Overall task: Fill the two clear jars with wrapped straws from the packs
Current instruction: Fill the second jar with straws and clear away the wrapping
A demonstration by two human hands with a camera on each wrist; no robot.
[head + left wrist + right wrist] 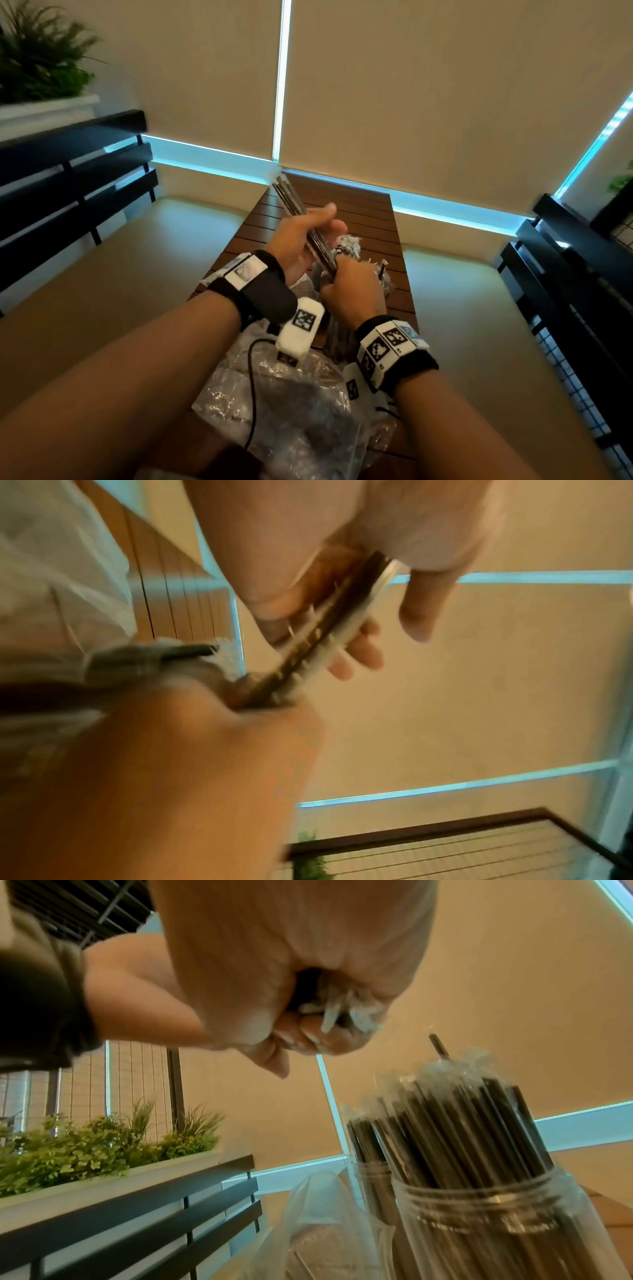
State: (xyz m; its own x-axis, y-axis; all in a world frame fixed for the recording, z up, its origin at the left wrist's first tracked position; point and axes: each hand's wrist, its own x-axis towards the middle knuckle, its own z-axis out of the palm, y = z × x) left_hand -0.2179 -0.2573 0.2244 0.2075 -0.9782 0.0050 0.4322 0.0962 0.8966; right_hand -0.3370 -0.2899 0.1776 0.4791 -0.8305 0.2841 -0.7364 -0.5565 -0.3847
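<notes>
Both hands are on one bundle of wrapped straws point(310, 233), raised above the desk point(373, 219). Right hand point(352, 287) makes a tight fist round the bundle's near end, and left hand point(305, 240) cradles the middle, thumb on top and fingers loosely curled beneath. My read: the fist squares up the ends while the left hand keeps the sticks parallel, so the lot can drop into a jar mouth in one go. The far end angles up and away from the person, toward the blinds.

Head view gives the overall layout but hides the jars almost entirely behind the hands; only crinkly wrapper tops peek out just past the right knuckles. Crumpled plastic packs point(291, 411) lie on the near part of the desk under the forearms.

Right wrist view fills the gap: a clear jar point(496, 1229) stands below the fist, already crammed with dark wrapped straws, and a second jar point(371, 1177) just behind it also holds some. It also shows wrapper tails poking from the closed right fist. An open pack sags beside the jars.

Left wrist view, blurred, confirms the left fingers point(359, 653) curl under the bundle, thumb across the top.
</notes>
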